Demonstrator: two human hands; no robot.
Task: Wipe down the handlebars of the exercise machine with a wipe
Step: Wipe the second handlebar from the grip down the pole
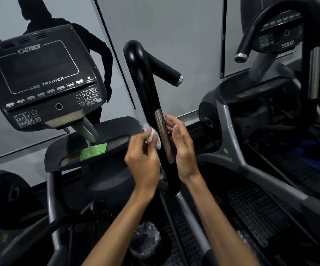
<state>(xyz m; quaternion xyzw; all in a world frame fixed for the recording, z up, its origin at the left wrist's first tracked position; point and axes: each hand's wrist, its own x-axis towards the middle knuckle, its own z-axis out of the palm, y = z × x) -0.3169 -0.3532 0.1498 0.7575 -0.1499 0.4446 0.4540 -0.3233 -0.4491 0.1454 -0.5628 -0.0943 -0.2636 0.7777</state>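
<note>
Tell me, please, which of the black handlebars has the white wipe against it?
The upright handlebar with the metal strip, between both hands; the left hand holds the wipe there.

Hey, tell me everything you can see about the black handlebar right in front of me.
The handlebar is a glossy black tube, leaning upright and curving over at the top into a side grip with a silver end cap. A brushed metal strip runs down its near face. The left hand holds a white wipe against its left side; the right hand, fingers straight, is by its right side.
</note>
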